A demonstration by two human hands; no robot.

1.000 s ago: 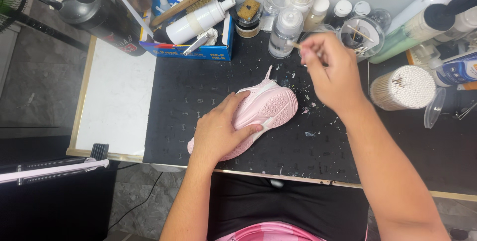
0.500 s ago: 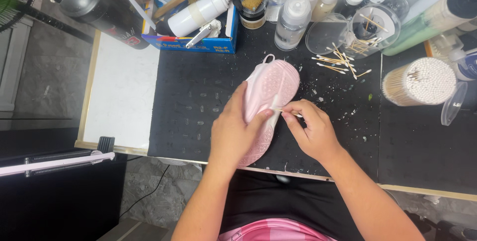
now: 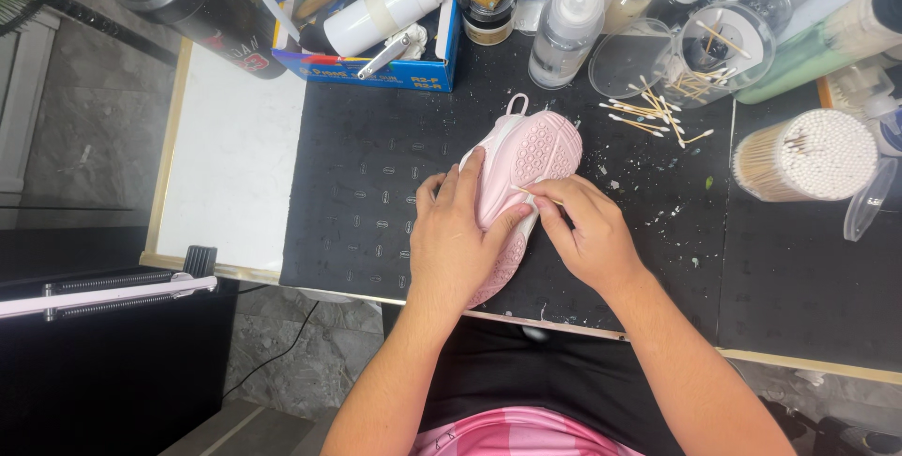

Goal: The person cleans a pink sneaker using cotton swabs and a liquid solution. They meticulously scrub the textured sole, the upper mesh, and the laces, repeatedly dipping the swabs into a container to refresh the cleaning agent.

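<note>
A pale pink shoe (image 3: 531, 151) lies sole up on the black mat (image 3: 376, 193), heel loop pointing away from me. My left hand (image 3: 458, 240) grips the shoe's near half, thumb across the sole. My right hand (image 3: 584, 231) pinches a thin cotton swab (image 3: 537, 195) whose tip touches the middle of the sole.
Used swabs (image 3: 653, 113) lie scattered beside a clear cup (image 3: 723, 38). A round tub of fresh swabs (image 3: 803, 155) stands at the right. Bottles (image 3: 564, 33) and a blue box (image 3: 376, 66) with a white bottle and brush line the back. A white board (image 3: 235, 155) lies left of the mat.
My right hand came back from the swab cup at the rear right with a swab and now works on the sole. The shoe was turned sole up.
</note>
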